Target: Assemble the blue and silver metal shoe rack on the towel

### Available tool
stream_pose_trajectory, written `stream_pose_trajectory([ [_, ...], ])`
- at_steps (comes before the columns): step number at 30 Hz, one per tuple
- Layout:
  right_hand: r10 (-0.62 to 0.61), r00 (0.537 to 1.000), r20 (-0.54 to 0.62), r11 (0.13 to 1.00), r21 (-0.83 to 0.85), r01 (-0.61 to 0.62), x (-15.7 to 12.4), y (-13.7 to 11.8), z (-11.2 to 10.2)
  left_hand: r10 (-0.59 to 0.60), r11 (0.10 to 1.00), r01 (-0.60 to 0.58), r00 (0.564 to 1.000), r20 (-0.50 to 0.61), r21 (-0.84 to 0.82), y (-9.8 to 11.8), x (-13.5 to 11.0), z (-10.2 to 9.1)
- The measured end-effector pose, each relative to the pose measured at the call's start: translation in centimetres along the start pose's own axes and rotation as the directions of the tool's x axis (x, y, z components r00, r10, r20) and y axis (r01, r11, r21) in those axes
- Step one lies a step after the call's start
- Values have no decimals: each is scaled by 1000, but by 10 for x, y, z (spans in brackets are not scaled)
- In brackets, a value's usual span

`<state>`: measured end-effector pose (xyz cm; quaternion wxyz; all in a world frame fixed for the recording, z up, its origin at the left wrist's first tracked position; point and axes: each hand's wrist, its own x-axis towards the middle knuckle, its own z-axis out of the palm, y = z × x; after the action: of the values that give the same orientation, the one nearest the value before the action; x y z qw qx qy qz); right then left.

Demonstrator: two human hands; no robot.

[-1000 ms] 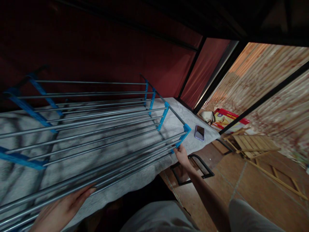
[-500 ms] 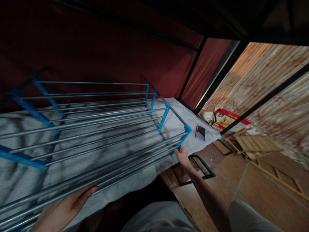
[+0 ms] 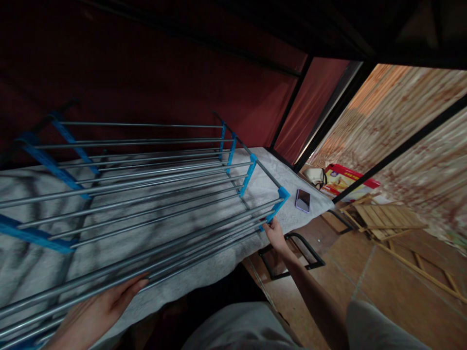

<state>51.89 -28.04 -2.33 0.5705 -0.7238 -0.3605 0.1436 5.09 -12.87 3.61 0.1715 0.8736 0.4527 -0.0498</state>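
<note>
A shelf rack (image 3: pixel 153 184) of long grey metal rods and blue plastic side brackets lies on its side on a grey blanket (image 3: pixel 233 253). My right hand (image 3: pixel 274 232) pinches the lower corner of the nearest blue bracket at the rack's right end. My left hand (image 3: pixel 98 311) is under the closest rods at the lower left, fingers stretched along them, thumb hidden.
A phone (image 3: pixel 302 200) lies on the blanket corner beyond the rack. A black metal frame (image 3: pixel 295 253) sits on the tiled floor below. Folded wooden slats (image 3: pixel 386 218) and a red box (image 3: pixel 343 180) lie to the right. A dark red wall is behind the rack.
Hardly anything differs. My left hand has shifted slightly under the rods; the rack and my right hand hold the same place.
</note>
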Motion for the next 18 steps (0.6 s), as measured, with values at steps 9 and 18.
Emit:
stream_pose_trajectory([
  [9,22,1000,-15,999,-28,-23,0,-2,0,-18,999,19,999,46,-35,0,2,0],
  [18,0,1000,-1,998,-67,0,1,-1,1,67,988,-84,989,-130,-131,-1,6,15],
])
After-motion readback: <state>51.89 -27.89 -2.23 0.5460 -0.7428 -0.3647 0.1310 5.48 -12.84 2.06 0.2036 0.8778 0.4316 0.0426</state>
